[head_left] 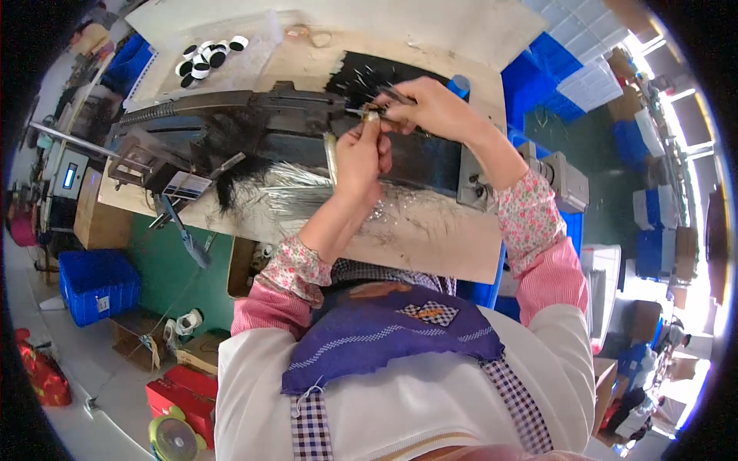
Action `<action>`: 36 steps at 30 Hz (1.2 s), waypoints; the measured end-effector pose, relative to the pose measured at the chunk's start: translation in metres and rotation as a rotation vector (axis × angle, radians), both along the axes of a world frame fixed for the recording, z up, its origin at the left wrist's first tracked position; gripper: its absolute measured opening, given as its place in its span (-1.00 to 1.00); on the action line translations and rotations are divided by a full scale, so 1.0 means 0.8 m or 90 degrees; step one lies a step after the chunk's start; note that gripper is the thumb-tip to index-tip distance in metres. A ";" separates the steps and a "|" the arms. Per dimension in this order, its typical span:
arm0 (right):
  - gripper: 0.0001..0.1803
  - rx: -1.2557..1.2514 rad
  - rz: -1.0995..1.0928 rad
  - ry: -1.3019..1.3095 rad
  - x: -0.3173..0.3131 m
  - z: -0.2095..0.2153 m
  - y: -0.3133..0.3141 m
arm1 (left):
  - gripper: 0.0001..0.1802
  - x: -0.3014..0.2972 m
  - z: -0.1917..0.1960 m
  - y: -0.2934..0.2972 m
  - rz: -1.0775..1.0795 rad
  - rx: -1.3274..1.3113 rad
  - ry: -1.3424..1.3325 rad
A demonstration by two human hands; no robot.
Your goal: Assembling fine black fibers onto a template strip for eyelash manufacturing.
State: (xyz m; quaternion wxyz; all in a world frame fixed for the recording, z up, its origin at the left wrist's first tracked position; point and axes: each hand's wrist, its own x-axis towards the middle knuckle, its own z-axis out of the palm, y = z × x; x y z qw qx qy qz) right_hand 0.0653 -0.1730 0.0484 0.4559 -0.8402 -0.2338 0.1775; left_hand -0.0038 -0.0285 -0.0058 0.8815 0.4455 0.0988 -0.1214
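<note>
Desk (442, 250): rods (296, 190) nearside of machine (296, 107), likely for easy reach; your left hand (360, 157), right hand (424, 109) together right of machine, pinching small piece (372, 109).

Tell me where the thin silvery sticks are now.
In the head view, the silvery sticks lie on the table, left of the person's left hand and right of the black bristles.

Both arms (334, 223) extended forward, left hand (360, 160) with fingers curled, right hand (430, 109) angled inward just beside it.

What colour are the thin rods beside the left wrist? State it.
Thin rods: silvery, in the head view.
</note>
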 end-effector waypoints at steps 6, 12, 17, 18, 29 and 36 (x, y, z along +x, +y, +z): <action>-0.64 0.016 -0.021 0.159 0.020 0.017 -0.005 | -0.50 0.007 -0.002 0.005 -0.056 0.036 -0.034; -0.63 -0.180 0.052 -0.387 0.021 0.006 -0.020 | -0.13 0.010 0.015 -0.007 -0.101 -0.247 -0.034; -0.62 -0.274 -0.134 -0.524 -0.031 0.020 -0.009 | -0.20 0.014 0.017 0.025 -0.096 -0.446 0.048; -0.61 -0.212 -0.075 -0.640 -0.039 0.009 -0.005 | -0.20 0.013 0.018 0.025 -0.085 -0.445 0.055; -0.87 -0.127 -0.102 -0.492 -0.026 0.008 0.017 | -0.27 0.000 0.012 0.026 -0.040 -0.364 -0.016; -0.86 -0.179 -0.057 -0.524 -0.028 0.017 0.004 | -0.25 0.004 0.015 0.030 -0.061 -0.341 -0.011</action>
